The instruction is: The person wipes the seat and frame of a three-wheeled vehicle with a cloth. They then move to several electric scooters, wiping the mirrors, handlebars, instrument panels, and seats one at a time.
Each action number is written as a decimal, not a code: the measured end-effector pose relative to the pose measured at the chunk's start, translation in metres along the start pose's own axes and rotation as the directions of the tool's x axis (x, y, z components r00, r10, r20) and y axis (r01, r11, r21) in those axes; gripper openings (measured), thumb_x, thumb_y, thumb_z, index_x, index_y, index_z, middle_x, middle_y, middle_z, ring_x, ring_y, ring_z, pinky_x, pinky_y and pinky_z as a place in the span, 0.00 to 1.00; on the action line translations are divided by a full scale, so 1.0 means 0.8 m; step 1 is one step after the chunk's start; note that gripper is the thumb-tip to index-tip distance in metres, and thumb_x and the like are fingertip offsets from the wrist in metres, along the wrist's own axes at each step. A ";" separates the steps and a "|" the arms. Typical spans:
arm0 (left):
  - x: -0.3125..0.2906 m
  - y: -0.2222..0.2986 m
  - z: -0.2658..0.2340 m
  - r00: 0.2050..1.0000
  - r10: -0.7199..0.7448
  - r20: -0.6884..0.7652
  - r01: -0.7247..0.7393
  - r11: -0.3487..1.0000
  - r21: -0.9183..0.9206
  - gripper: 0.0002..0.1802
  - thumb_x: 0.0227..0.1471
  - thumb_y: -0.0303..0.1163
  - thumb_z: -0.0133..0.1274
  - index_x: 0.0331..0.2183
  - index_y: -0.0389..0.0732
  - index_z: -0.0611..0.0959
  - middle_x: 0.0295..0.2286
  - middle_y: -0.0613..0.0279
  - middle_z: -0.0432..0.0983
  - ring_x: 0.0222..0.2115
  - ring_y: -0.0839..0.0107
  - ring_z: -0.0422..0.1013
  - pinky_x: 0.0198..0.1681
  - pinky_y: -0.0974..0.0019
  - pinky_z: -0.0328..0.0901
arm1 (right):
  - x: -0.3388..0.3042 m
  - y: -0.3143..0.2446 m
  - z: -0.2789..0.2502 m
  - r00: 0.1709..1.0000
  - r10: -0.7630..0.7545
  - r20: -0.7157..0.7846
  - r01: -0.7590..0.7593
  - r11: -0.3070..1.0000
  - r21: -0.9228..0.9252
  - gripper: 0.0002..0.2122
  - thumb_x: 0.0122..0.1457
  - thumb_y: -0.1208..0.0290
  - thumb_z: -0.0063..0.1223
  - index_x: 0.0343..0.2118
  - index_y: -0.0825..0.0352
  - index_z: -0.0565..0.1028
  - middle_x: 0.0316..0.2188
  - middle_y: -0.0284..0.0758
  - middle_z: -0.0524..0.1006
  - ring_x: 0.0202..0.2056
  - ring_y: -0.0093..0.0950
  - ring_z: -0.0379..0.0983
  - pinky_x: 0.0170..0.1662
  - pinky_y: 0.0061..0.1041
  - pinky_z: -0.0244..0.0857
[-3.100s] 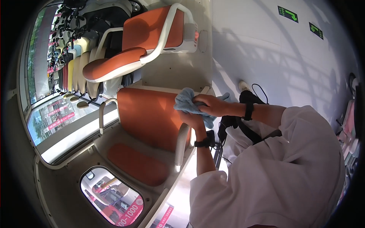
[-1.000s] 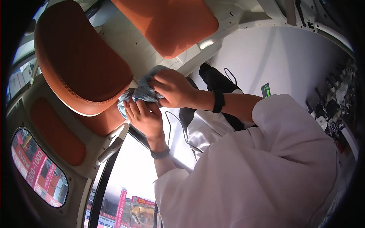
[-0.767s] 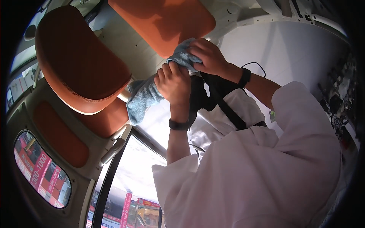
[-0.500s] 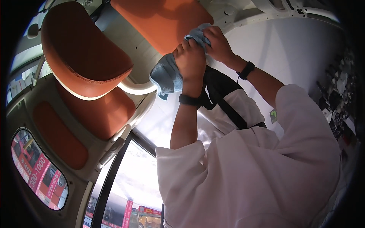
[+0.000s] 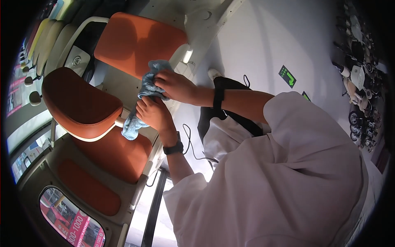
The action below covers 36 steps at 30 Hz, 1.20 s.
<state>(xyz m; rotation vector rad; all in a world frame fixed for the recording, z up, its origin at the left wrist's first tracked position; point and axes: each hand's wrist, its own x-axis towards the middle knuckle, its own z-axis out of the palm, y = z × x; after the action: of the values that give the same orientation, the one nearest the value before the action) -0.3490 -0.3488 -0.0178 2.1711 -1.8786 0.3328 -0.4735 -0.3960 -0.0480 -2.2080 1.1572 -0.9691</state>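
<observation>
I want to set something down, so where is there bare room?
The pale grey floor looks bare between the rectangular green arrow sign and the dark cluster of wheeled things. The rectangular orange padded panel looks free left of the fuzzy blue cloth. It's crowded where your left hand and right hand hold that cloth, beside the rounded, stitched brown-orange pad.

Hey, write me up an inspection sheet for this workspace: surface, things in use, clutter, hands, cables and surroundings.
Surface: orange upper cushion, partly shadowed, just behind the cloth in view; contact can't be told.
Job's things: that cloth, light blue and crumpled, its lower end loose.
Clutter: crowded small objects at the right edge, too small to identify.
Hands: left hand and right hand each keep a closed grip on the cloth.
Cables: thin black cable looping near the left black wristband.
Surroundings: rounded orange seat, green floor sign, rounded window.
</observation>
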 end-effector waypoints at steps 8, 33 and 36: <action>-0.061 0.081 0.014 0.922 -0.067 0.382 0.325 0.672 -0.666 0.17 0.50 0.22 0.49 0.45 0.33 0.76 0.39 0.46 0.77 0.39 0.52 0.74 0.44 0.57 0.67 | -0.075 0.056 -0.100 0.937 0.210 0.278 -0.296 0.901 0.316 0.16 0.46 0.80 0.59 0.41 0.69 0.75 0.41 0.40 0.71 0.47 0.39 0.69 0.50 0.33 0.65; 0.224 0.579 -0.259 0.563 -0.034 -0.826 -0.642 0.612 -0.463 0.40 0.46 0.25 0.65 0.56 0.25 0.64 0.56 0.41 0.63 0.58 0.48 0.61 0.61 0.52 0.56 | 0.100 0.128 -0.730 0.492 -0.499 -0.713 0.739 0.673 0.040 0.36 0.41 0.77 0.67 0.58 0.69 0.66 0.60 0.43 0.61 0.62 0.43 0.58 0.64 0.40 0.54; 0.276 0.611 -0.247 0.484 -0.079 -0.872 -0.628 0.662 -0.409 0.45 0.47 0.30 0.64 0.60 0.26 0.57 0.59 0.39 0.57 0.60 0.43 0.55 0.62 0.46 0.52 | 0.145 0.168 -0.720 0.599 -0.472 -0.646 0.648 0.761 0.045 0.36 0.47 0.71 0.63 0.61 0.68 0.61 0.62 0.44 0.59 0.63 0.45 0.56 0.64 0.41 0.52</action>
<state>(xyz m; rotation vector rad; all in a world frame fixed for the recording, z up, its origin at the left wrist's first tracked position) -0.8032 -0.5558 0.2611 0.8248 -1.3917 0.5129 -0.9345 -0.6089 0.2765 -2.1031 0.4254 -2.0957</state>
